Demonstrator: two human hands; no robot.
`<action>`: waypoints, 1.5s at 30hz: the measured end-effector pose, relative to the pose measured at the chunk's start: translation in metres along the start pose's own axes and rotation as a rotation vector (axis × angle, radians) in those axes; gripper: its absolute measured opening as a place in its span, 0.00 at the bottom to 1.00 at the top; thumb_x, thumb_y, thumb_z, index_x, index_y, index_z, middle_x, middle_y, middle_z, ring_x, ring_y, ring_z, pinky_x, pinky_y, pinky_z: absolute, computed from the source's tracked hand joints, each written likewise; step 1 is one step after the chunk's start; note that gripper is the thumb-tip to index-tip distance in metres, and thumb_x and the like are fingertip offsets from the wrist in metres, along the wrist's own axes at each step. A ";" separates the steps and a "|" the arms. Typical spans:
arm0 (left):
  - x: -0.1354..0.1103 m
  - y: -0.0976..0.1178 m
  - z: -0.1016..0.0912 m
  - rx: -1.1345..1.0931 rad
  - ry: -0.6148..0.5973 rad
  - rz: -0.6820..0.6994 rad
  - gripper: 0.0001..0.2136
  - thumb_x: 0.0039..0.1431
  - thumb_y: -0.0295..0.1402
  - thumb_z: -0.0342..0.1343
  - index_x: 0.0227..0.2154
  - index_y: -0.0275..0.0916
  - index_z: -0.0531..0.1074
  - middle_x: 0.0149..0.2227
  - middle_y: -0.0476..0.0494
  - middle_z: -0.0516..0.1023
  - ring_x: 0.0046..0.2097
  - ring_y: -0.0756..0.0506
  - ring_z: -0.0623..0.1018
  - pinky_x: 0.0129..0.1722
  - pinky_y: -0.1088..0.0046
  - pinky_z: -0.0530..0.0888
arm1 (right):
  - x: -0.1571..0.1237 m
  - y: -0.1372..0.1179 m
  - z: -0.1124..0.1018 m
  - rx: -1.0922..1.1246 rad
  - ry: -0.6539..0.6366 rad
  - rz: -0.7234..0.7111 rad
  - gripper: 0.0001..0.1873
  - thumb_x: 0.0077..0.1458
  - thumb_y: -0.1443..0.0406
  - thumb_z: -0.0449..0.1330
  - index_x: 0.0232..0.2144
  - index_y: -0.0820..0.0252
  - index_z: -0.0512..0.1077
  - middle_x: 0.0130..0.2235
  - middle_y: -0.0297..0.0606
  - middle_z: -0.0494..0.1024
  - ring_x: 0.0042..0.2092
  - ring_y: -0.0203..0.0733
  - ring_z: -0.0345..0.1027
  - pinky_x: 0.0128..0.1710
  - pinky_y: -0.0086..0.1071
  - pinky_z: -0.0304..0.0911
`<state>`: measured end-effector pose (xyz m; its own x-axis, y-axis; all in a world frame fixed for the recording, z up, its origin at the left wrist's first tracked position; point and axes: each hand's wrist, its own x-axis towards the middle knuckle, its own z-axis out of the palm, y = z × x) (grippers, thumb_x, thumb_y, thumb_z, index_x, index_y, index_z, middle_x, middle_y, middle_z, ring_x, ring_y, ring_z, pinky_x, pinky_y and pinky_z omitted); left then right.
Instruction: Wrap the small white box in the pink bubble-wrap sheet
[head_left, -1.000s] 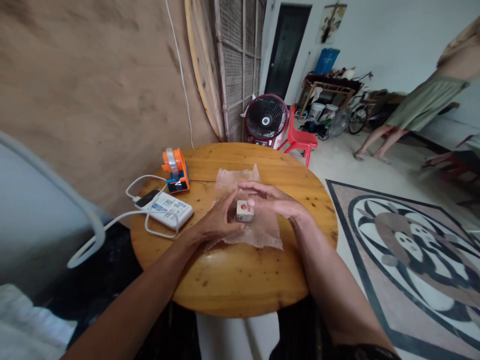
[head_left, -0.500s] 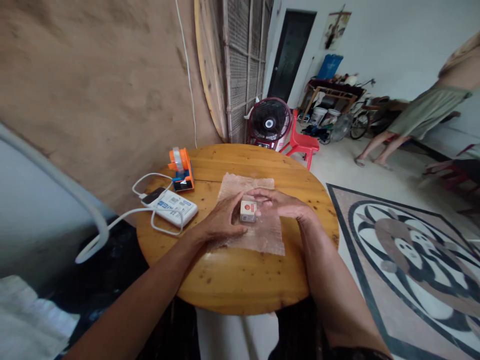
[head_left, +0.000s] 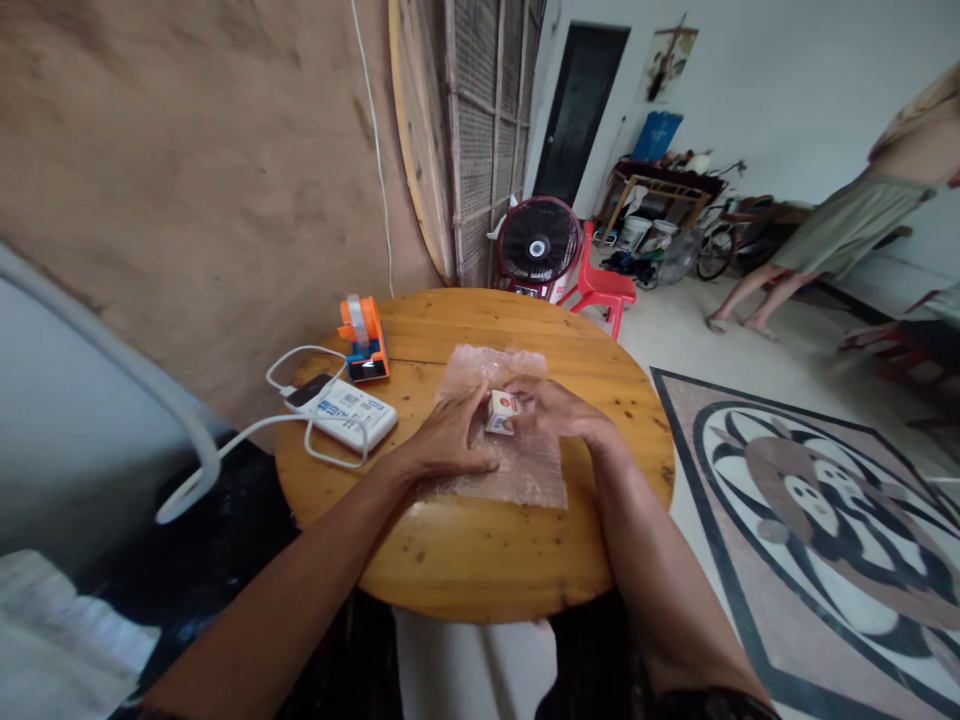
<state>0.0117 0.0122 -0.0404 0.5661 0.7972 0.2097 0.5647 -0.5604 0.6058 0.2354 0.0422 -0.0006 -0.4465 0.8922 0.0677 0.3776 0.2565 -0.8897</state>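
Observation:
A small white box point(head_left: 501, 410) with a red print on top is over a sheet of bubble wrap point(head_left: 525, 480) on the round wooden table. My right hand point(head_left: 555, 408) grips the box from its right side, fingers behind and thumb in front. On the other side, my left hand point(head_left: 456, 436) is spread with thumb and fingers apart, close to the box's left face. The box is slightly tilted, and part of its right side is hidden by my fingers.
Left on the wooden table point(head_left: 480, 580) lie a white power bank point(head_left: 352, 415) with a looped cable and an orange-blue tape dispenser point(head_left: 365, 340). Beyond stand a fan point(head_left: 538, 245) and a red chair point(head_left: 609, 285). A person point(head_left: 847, 230) stands at the far right.
The box has shifted slightly to the right and away from me and has turned and tilted in my right hand. My left hand stays beside it, spread.

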 end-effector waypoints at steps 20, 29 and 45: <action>-0.002 0.003 -0.006 0.100 -0.006 0.071 0.46 0.41 0.45 0.65 0.62 0.35 0.52 0.65 0.31 0.57 0.65 0.30 0.58 0.63 0.53 0.57 | -0.074 0.016 -0.054 -0.647 0.546 0.374 0.32 0.43 0.61 0.66 0.52 0.65 0.68 0.47 0.49 0.77 0.47 0.52 0.71 0.47 0.42 0.65; -0.003 0.004 -0.005 0.102 0.005 0.071 0.46 0.41 0.47 0.64 0.61 0.32 0.54 0.64 0.28 0.57 0.65 0.30 0.58 0.62 0.53 0.58 | -0.112 -0.034 0.006 -0.367 0.442 0.013 0.14 0.53 0.55 0.61 0.34 0.59 0.76 0.35 0.40 0.81 0.38 0.44 0.74 0.44 0.39 0.67; -0.003 0.002 -0.005 0.061 0.012 0.107 0.49 0.40 0.45 0.64 0.64 0.36 0.48 0.66 0.32 0.56 0.66 0.33 0.58 0.64 0.56 0.56 | -0.035 -0.014 0.055 -0.837 0.102 -0.224 0.27 0.54 0.73 0.49 0.56 0.64 0.67 0.59 0.48 0.67 0.62 0.48 0.58 0.63 0.46 0.53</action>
<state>0.0078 0.0097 -0.0363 0.6181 0.7344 0.2804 0.5373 -0.6550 0.5313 0.2015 -0.0133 -0.0157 -0.5221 0.8067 0.2769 0.7795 0.5831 -0.2290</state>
